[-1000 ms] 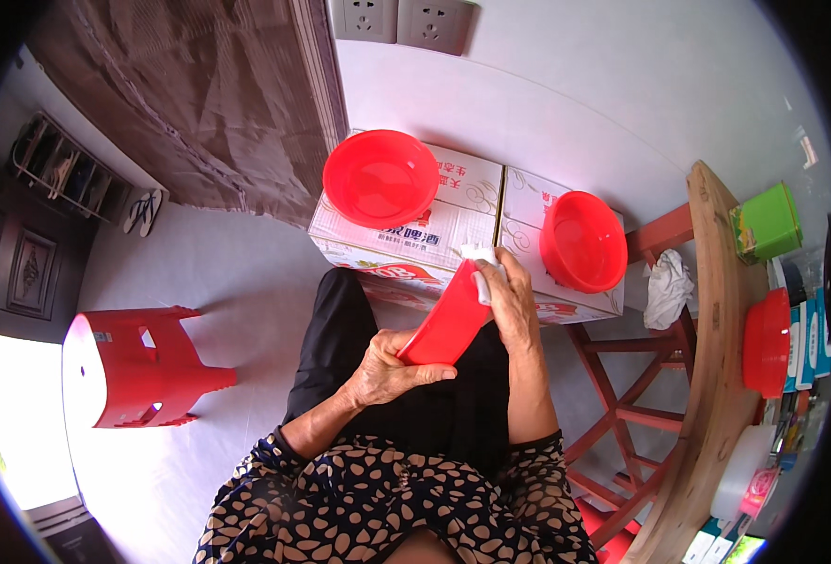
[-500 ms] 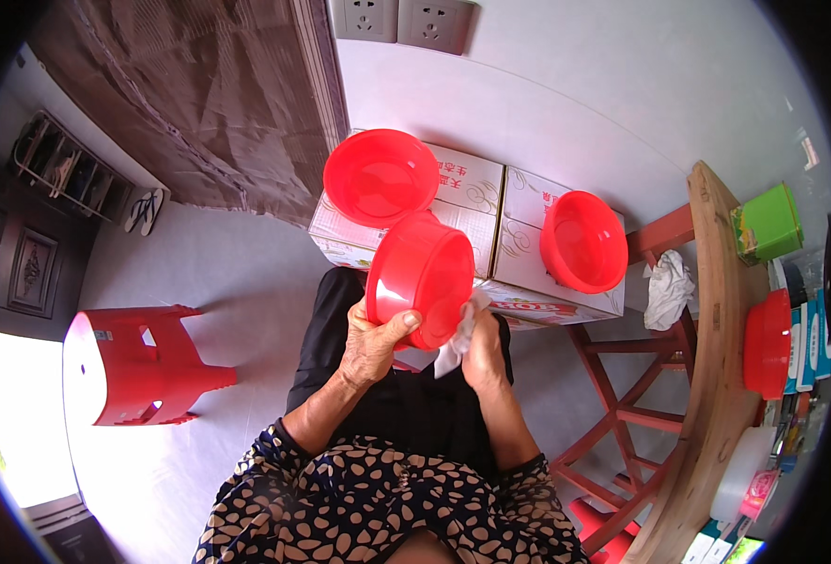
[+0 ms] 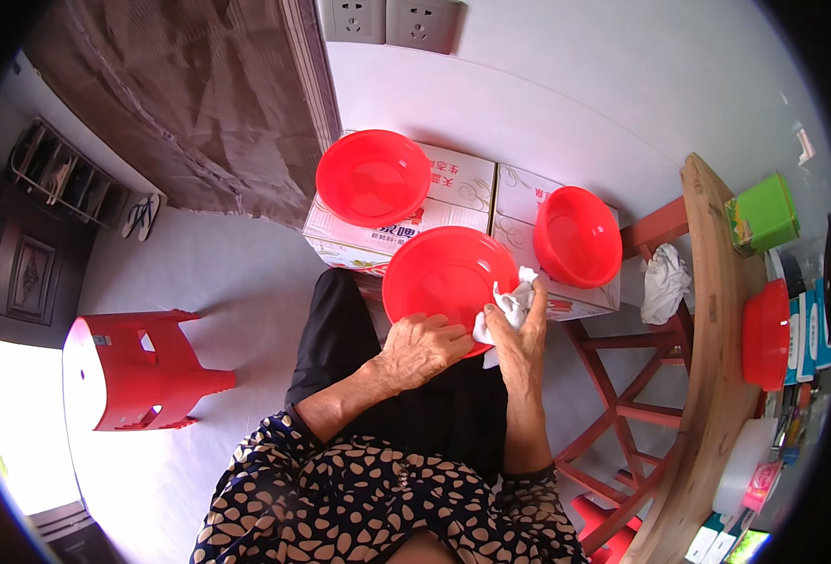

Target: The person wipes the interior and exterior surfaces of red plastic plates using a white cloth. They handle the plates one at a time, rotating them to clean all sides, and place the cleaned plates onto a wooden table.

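Red bowl (image 3: pixel 443 273), the one in hand, is held up over the lap, in front of the two cartons (image 3: pixel 467 211), its open side facing upward and toward the camera; whether its underside touches a carton cannot be told. Work on it looks unfinished: the white cloth (image 3: pixel 509 308) is at the right part of its rim, and the bowl is not yet set down. How much of its surface has been gone over does not show. Two similar bowls stand on the cartons, the left bowl (image 3: pixel 373 177) and the right bowl (image 3: pixel 580 237), both open side up and with no hand on them; nothing in view settles whether either has been wiped or is waiting its turn. As for pose, the left hand (image 3: pixel 423 348) comes in from the lower left, back of the hand up, its fingers closed over the near rim to steady the bowl; its thumb is hidden. The right hand (image 3: pixel 520 336) rises almost straight from below on the other side, thumb toward the bowl, with the bunched cloth gripped between thumb and fingers. Both elbows are bent, the forearms slanting inward so that the hands sit close together, apart from each other but near.
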Demonstrator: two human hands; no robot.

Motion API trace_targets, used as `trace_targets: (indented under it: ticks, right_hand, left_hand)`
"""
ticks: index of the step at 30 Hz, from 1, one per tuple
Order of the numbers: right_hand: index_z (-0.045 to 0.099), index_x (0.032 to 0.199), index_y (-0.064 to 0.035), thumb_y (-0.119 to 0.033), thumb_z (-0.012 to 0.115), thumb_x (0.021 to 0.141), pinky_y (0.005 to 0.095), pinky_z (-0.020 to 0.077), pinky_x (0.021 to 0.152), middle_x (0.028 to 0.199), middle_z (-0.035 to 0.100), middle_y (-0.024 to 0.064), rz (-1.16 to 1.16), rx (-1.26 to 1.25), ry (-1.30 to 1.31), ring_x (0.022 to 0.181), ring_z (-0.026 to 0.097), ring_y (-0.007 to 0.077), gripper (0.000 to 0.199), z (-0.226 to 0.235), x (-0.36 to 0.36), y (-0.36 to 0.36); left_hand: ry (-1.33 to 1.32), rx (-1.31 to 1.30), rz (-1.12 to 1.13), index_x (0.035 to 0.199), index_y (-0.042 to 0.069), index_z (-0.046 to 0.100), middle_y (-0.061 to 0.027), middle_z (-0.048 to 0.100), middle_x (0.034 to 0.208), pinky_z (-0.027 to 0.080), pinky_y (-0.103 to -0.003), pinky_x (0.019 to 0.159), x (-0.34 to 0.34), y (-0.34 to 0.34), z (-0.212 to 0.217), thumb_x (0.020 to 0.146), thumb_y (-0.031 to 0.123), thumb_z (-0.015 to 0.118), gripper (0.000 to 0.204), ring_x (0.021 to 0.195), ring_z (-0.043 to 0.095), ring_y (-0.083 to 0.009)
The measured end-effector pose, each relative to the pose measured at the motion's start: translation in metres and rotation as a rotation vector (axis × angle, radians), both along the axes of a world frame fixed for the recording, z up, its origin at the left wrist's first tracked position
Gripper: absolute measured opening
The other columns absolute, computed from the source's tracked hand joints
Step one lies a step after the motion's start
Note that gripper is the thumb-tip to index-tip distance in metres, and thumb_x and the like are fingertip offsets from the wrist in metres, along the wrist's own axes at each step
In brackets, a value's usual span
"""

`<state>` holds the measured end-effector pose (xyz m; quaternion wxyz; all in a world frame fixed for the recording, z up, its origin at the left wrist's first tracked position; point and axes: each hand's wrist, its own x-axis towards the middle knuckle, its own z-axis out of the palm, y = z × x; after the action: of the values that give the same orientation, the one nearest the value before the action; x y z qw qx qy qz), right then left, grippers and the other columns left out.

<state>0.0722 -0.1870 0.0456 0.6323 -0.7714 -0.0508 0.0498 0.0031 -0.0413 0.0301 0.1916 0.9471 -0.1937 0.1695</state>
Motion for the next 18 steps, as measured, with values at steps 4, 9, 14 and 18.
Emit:
trace_targets:
  ticks: [4, 9, 14, 18]
  right_hand:
    - [0.041, 0.127, 0.0009, 0.007, 0.051, 0.076, 0.025, 0.046, 0.073, 0.097, 0.052, 0.0074, -0.029, 0.041, 0.197, 0.08, 0.051, 0.0132, 0.053, 0.008, 0.0, 0.003]
    - [0.043, 0.123, 0.0023, 0.01, 0.045, 0.075, 0.0243, 0.047, 0.07, 0.095, 0.053, 0.0082, -0.084, 0.184, 0.031, 0.076, 0.051, 0.012, 0.048, -0.021, 0.007, -0.002]
    - [0.042, 0.125, -0.0013, 0.011, 0.046, 0.077, 0.0248, 0.0495, 0.07, 0.099, 0.051, 0.009, -0.006, 0.192, -0.058, 0.077, 0.052, 0.0122, 0.049, -0.036, 0.002, 0.003]
    - [0.043, 0.126, -0.0039, 0.007, 0.048, 0.083, 0.0242, 0.0486, 0.065, 0.098, 0.052, 0.0067, 0.028, 0.365, 0.092, 0.074, 0.053, 0.0105, 0.044, -0.03, 0.0, 0.009]
  left_hand:
    - [0.078, 0.033, -0.051, 0.086, 0.012, 0.06, -0.0008, 0.056, 0.083, 0.048, -0.037, 0.071, -0.005, 0.008, -0.007, 0.073, 0.024, 0.068, 0.019, 0.083, 0.056, -0.0202]
    - [-0.244, -0.308, 0.262, 0.113, 0.01, 0.059, -0.0128, 0.052, 0.111, 0.04, -0.042, 0.091, -0.018, 0.018, 0.018, 0.066, 0.039, 0.079, 0.059, 0.106, 0.048, -0.0306]
    - [0.29, -1.567, 0.51, 0.139, 0.001, 0.029, -0.0126, 0.043, 0.129, 0.038, -0.037, 0.098, -0.017, 0.031, -0.008, 0.08, 0.029, 0.068, 0.076, 0.114, 0.046, -0.0235]
    - [0.246, -1.708, 0.403, 0.14, 0.001, 0.028, -0.0113, 0.046, 0.13, 0.035, -0.032, 0.101, -0.021, 0.036, -0.024, 0.087, 0.012, 0.047, 0.058, 0.119, 0.044, -0.0192]
